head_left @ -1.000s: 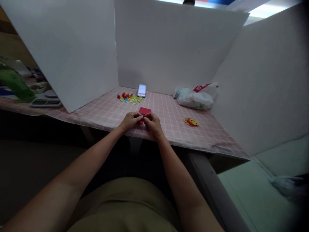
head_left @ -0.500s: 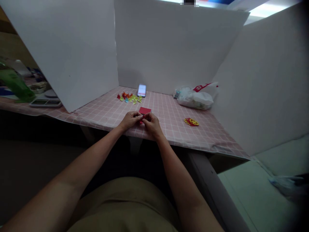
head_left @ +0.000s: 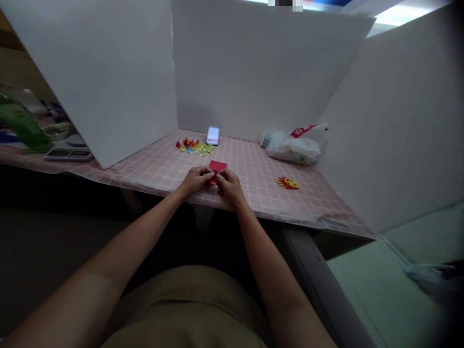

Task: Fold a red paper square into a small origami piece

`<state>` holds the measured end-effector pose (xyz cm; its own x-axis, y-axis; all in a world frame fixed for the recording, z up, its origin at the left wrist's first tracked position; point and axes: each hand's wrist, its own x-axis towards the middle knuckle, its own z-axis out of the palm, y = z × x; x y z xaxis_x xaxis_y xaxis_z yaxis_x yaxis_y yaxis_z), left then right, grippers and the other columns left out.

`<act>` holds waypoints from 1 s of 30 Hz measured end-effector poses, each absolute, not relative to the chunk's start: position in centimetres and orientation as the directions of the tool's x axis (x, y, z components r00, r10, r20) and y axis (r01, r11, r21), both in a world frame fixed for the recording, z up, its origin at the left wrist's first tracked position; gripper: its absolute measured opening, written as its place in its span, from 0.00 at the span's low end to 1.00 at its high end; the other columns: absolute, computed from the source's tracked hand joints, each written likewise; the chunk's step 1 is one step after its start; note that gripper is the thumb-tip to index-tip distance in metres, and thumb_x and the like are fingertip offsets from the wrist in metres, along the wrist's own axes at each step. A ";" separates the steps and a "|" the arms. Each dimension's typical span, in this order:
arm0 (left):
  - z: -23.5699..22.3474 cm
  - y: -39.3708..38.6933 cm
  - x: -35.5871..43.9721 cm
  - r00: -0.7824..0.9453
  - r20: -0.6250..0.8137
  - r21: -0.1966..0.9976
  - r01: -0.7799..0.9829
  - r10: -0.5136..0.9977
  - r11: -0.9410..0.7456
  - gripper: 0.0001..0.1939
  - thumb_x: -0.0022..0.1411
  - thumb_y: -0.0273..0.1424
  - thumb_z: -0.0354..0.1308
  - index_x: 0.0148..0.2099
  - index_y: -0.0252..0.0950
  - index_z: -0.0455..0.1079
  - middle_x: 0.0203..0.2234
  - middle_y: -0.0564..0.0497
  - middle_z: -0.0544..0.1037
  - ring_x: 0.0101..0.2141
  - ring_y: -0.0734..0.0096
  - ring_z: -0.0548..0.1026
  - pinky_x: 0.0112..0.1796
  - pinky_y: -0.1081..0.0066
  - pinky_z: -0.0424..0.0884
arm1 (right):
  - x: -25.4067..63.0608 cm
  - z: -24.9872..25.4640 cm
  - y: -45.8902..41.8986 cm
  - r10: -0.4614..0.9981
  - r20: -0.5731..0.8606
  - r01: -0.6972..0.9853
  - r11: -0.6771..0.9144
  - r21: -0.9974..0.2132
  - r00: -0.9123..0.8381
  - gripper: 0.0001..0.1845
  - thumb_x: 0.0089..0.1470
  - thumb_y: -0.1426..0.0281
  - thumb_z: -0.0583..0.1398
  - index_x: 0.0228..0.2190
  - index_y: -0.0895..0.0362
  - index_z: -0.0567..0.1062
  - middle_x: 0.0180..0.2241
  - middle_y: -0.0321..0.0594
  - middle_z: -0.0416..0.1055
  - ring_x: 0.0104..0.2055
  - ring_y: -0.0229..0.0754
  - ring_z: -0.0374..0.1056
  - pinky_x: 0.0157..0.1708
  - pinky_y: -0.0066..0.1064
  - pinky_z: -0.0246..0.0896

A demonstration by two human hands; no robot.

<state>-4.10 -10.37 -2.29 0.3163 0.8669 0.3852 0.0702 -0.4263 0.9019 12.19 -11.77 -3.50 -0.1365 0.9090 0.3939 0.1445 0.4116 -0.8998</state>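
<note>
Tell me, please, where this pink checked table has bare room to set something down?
Bare cloth lies between the red paper stack and the yellow-red cutout, and left of the left hand. Crowded: the folded paper pieces beside the phone.

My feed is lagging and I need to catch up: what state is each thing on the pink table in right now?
left hand: pinching the small red paper piece
right hand: pinching the same piece
small red paper piece: held between both hands, just above the table
red paper stack: lying flat
folded paper shapes: loose in a cluster
phone: propped up, screen lit
plastic bag: lying crumpled
red-and-yellow cutout: lying flat
</note>
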 end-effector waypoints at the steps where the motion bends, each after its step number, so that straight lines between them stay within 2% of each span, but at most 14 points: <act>1: -2.3 -10.4 -4.1 0.316 0.383 0.903 0.069 0.868 -0.424 0.11 0.58 0.37 0.62 0.30 0.33 0.73 0.22 0.52 0.77 0.24 0.73 0.73 0.29 0.73 0.69 | 12.2 -3.5 -11.8 0.910 0.394 0.138 0.410 -0.901 -0.130 0.11 0.56 0.60 0.59 0.27 0.53 0.69 0.23 0.34 0.68 0.27 0.39 0.66 0.26 0.29 0.60; 11: -2.0 -10.7 -4.1 0.320 0.379 0.907 0.056 0.868 -0.417 0.09 0.58 0.34 0.62 0.31 0.33 0.73 0.22 0.51 0.77 0.24 0.74 0.73 0.29 0.73 0.68 | 12.0 -3.2 -12.3 0.915 0.388 0.092 0.399 -0.912 -0.112 0.07 0.52 0.64 0.60 0.28 0.54 0.70 0.24 0.34 0.69 0.29 0.39 0.67 0.28 0.30 0.61; 21: -2.3 -10.4 -4.0 0.310 0.369 0.915 0.045 0.876 -0.401 0.07 0.60 0.32 0.61 0.33 0.33 0.73 0.22 0.51 0.77 0.23 0.74 0.75 0.28 0.74 0.70 | 12.1 -2.9 -12.3 0.902 0.417 0.121 0.429 -0.895 -0.111 0.04 0.49 0.70 0.62 0.25 0.55 0.71 0.26 0.35 0.70 0.29 0.39 0.65 0.32 0.32 0.60; 26: -2.3 -10.4 -4.0 0.299 0.386 0.907 0.046 0.872 -0.418 0.08 0.59 0.32 0.61 0.31 0.33 0.73 0.23 0.51 0.77 0.23 0.75 0.74 0.28 0.74 0.70 | 12.1 -3.2 -12.2 0.916 0.386 0.078 0.395 -0.915 -0.114 0.10 0.57 0.64 0.58 0.26 0.54 0.70 0.23 0.34 0.67 0.25 0.37 0.63 0.26 0.29 0.58; 30: -2.3 -10.3 -4.0 0.289 0.403 0.897 0.060 0.868 -0.437 0.09 0.57 0.34 0.62 0.31 0.33 0.73 0.22 0.52 0.77 0.24 0.74 0.73 0.29 0.74 0.69 | 12.1 -3.6 -12.0 0.925 0.362 0.050 0.370 -0.928 -0.115 0.12 0.57 0.61 0.58 0.26 0.54 0.69 0.20 0.32 0.65 0.22 0.36 0.59 0.22 0.27 0.54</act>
<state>-3.97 -10.35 -2.31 0.2891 0.8681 0.4035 0.0604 -0.4372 0.8973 12.08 -12.00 -3.58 -0.1151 0.9249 0.3625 0.0500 0.3698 -0.9277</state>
